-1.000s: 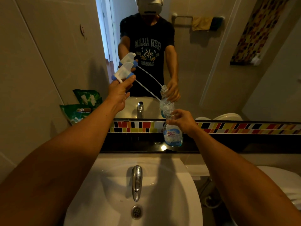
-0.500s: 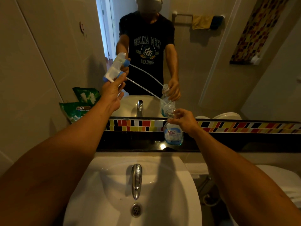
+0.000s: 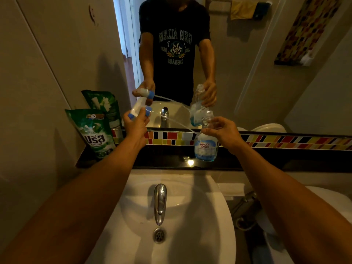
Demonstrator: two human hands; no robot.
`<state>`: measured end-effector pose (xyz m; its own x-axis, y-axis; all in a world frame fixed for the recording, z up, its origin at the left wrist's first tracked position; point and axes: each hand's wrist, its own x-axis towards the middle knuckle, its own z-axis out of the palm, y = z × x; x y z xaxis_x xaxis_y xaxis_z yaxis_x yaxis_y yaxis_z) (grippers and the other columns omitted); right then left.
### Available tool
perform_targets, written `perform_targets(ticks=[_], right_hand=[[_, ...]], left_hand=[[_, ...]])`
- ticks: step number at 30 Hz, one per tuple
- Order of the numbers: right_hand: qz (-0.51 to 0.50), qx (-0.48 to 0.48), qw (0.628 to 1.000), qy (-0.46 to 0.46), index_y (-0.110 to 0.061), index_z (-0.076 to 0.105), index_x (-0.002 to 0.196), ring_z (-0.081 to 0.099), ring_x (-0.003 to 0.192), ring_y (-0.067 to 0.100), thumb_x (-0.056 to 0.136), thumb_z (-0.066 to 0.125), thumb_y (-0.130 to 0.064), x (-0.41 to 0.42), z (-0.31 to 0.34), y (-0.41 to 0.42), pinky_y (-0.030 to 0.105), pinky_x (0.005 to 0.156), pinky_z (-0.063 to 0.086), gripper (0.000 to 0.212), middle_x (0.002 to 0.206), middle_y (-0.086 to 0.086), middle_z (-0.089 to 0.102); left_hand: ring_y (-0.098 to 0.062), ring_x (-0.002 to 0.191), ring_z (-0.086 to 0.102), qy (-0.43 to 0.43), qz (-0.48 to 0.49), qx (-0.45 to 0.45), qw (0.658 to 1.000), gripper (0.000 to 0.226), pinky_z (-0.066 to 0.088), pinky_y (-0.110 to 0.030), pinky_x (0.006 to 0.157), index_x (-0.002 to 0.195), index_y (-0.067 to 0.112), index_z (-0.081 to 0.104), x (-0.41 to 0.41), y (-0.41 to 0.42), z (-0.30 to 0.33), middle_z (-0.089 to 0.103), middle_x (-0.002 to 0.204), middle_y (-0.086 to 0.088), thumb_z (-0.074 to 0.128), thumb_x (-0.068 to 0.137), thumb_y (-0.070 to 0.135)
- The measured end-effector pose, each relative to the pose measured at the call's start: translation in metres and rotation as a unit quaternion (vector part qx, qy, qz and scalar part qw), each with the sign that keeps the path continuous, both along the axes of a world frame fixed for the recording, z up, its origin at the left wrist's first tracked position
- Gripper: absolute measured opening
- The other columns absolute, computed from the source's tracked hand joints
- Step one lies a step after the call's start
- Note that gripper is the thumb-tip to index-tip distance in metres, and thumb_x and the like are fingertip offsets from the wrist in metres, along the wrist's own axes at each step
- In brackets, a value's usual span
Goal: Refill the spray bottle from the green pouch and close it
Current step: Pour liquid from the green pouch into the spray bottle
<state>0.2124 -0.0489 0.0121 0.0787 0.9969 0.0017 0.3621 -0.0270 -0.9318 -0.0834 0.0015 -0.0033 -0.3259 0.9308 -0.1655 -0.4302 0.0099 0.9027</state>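
One glossy white ceramic basin, rounded, under one chrome tap. One crinkled green pouch, upright against the wall at the dark ledge's left end. One clear plastic spray bottle, uncapped, standing on the ledge, neck gripped by right hand. One white-and-blue trigger head, thin tube trailing, clasped in closed left hand.
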Motion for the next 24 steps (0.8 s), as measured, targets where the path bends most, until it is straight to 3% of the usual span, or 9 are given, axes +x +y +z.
perform_targets(ticks=[1,3,6,9,13,19,24], right_hand=[[0.004,0.002,1.000,0.001,-0.014,0.066,0.121,0.071,0.103,0.026,0.083,0.085,-0.019,0.000,-0.001,0.000,0.050,0.092,0.061,0.044,0.110,0.006,0.071],[0.009,0.006,1.000,0.002,-0.015,0.067,0.117,0.071,0.102,0.024,0.084,0.084,-0.019,-0.001,-0.004,0.001,0.048,0.092,0.061,0.038,0.109,0.005,0.072],[0.016,0.011,1.000,0.003,-0.020,0.067,0.112,0.071,0.100,0.022,0.085,0.083,-0.018,-0.003,-0.009,0.002,0.047,0.090,0.061,0.031,0.107,0.004,0.072],[0.013,0.004,1.000,-0.002,-0.019,0.066,0.118,0.070,0.102,0.021,0.086,0.082,-0.020,-0.004,-0.015,0.006,0.046,0.091,0.062,0.035,0.110,0.002,0.071],[0.003,-0.008,1.000,-0.012,-0.014,0.065,0.127,0.069,0.108,0.024,0.084,0.083,-0.024,-0.004,-0.027,0.010,0.049,0.094,0.060,0.047,0.116,0.004,0.071],[-0.004,-0.018,1.000,-0.012,-0.014,0.067,0.124,0.069,0.105,0.016,0.085,0.083,-0.019,-0.006,-0.045,0.016,0.046,0.097,0.059,0.043,0.112,-0.002,0.071],[0.014,-0.021,1.000,-0.001,-0.015,0.066,0.126,0.068,0.107,0.013,0.086,0.081,-0.018,-0.015,-0.051,0.021,0.045,0.097,0.059,0.042,0.113,-0.005,0.071]], left_hand=[[-0.015,0.081,0.067,-0.001,-0.008,-0.011,1.000,0.048,0.055,-0.028,0.068,0.131,0.024,0.050,0.002,0.000,-0.010,0.068,0.107,-0.005,0.070,0.090,0.037],[-0.013,0.075,0.064,0.011,-0.013,-0.047,0.999,0.046,0.049,-0.027,0.071,0.128,0.026,0.055,0.007,0.003,-0.030,0.069,0.105,-0.006,0.067,0.088,0.044],[-0.028,0.098,0.068,0.053,0.014,-0.097,0.994,0.039,0.051,-0.035,0.079,0.121,0.025,0.057,0.016,0.006,-0.049,0.069,0.115,-0.014,0.065,0.088,0.043],[-0.014,0.070,0.059,0.057,0.010,-0.107,0.993,0.039,0.044,-0.025,0.057,0.129,0.015,0.055,0.022,0.006,-0.059,0.065,0.098,-0.009,0.062,0.095,0.033],[-0.015,0.074,0.058,0.067,0.018,-0.147,0.987,0.036,0.040,-0.025,0.052,0.128,0.016,0.055,0.016,0.011,-0.082,0.065,0.108,-0.013,0.062,0.095,0.026],[-0.032,0.113,0.062,0.073,0.021,-0.229,0.970,0.042,0.054,-0.031,0.075,0.139,0.003,0.050,-0.001,0.016,-0.111,0.058,0.128,-0.019,0.055,0.097,0.005],[-0.027,0.082,0.059,0.164,0.035,-0.300,0.939,0.035,0.049,-0.037,0.084,0.135,-0.002,0.050,-0.007,0.015,-0.124,0.055,0.098,-0.016,0.046,0.102,0.008]])
